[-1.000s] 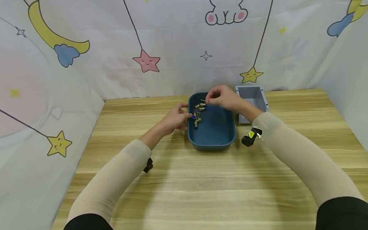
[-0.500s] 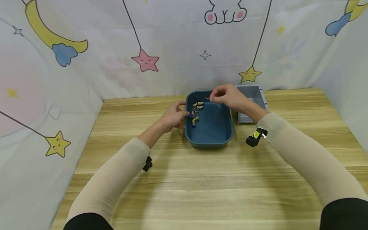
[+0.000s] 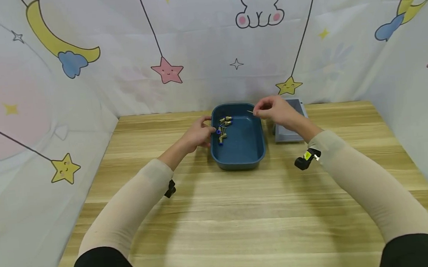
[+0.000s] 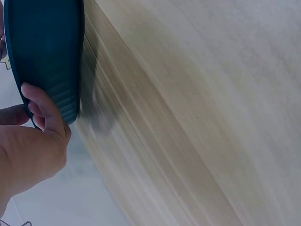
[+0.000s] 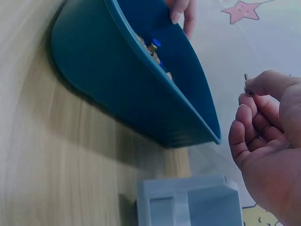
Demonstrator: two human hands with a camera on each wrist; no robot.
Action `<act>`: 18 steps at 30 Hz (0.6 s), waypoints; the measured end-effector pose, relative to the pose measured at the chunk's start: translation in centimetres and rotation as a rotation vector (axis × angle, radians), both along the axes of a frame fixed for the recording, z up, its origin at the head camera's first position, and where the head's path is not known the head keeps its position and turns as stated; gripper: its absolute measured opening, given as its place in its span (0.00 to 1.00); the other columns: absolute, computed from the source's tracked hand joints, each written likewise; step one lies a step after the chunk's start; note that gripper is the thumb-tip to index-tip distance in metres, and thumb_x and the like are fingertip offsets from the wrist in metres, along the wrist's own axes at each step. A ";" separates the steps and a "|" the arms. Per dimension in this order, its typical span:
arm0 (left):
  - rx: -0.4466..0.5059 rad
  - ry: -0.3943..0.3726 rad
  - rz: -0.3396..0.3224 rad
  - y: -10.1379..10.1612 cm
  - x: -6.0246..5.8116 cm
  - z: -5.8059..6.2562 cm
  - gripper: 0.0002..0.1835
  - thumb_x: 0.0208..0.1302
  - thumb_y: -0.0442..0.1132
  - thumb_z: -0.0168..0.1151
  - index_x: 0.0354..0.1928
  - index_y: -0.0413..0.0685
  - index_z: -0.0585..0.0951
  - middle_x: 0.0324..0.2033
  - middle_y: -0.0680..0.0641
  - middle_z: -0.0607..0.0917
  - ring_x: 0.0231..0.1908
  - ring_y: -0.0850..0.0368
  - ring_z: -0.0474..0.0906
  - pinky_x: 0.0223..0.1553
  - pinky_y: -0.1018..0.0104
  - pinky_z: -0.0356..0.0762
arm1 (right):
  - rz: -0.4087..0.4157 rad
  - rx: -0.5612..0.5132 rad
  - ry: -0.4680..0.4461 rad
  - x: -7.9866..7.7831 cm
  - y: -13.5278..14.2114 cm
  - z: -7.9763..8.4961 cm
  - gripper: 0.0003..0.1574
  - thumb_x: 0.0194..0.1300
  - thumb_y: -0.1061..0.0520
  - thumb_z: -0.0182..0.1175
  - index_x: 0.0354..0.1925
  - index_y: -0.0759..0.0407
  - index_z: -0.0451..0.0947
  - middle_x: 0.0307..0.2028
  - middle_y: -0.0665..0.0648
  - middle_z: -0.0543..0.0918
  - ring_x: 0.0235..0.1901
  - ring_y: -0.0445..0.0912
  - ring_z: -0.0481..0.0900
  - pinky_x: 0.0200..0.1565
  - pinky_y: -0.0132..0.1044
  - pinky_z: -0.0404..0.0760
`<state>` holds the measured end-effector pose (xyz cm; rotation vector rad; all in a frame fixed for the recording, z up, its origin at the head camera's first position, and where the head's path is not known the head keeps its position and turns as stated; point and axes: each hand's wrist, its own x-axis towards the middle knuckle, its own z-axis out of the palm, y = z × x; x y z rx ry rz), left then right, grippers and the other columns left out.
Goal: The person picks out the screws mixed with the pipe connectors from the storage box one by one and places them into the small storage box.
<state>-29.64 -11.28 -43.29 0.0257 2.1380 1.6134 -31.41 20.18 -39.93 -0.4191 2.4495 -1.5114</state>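
My left hand [image 3: 199, 133] grips the left rim of a deep blue plastic bin [image 3: 242, 158], thumb over the edge and fingers against the outer wall, as the left wrist view also shows. Several brass pneumatic fittings [image 3: 221, 136] with blue ends lie in the bin's left part, with thin screws among them. Held between thumb and index finger of my right hand [image 3: 277, 111] is a small thin screw [image 5: 249, 89]. This hand is above the bin's far right corner, its wrist overlapping the grey box in the head view.
A grey rectangular box [image 3: 289, 136] stands right of the bin, partly hidden by my right forearm. The wooden table [image 3: 219, 216] meets a white patterned cloth backdrop [image 3: 203, 88] behind both containers. Black wrist cameras [image 3: 303, 162] are strapped at the sleeves.
My right hand has moved right, from over the fittings to the bin's right edge, still pinching the screw. The bin has slid slightly left with my left hand on it.
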 end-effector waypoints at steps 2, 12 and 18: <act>-0.002 0.001 0.004 0.0 -0.1 -0.1 0.30 0.81 0.36 0.55 0.81 0.52 0.62 0.53 0.37 0.77 0.38 0.52 0.77 0.33 0.58 0.85 | -0.009 0.004 -0.003 0.2 0.5 0.2 0.15 0.78 0.53 0.64 0.49 0.66 0.84 0.45 0.58 0.83 0.43 0.53 0.74 0.50 0.53 0.76; 0.011 -0.003 -0.007 0.0 -0.1 -0.1 0.30 0.82 0.37 0.54 0.81 0.53 0.60 0.52 0.39 0.76 0.37 0.52 0.76 0.34 0.58 0.83 | -0.038 -0.035 0.002 0.3 2.2 0.3 0.16 0.77 0.53 0.65 0.50 0.67 0.83 0.43 0.57 0.84 0.44 0.65 0.75 0.43 0.49 0.77; 0.013 -0.011 0.007 0.0 -0.1 0.1 0.31 0.82 0.36 0.54 0.81 0.53 0.60 0.51 0.39 0.77 0.37 0.52 0.76 0.35 0.57 0.83 | -0.053 -0.060 0.010 0.1 3.4 -0.1 0.16 0.78 0.57 0.65 0.51 0.71 0.83 0.44 0.61 0.85 0.46 0.63 0.77 0.47 0.47 0.78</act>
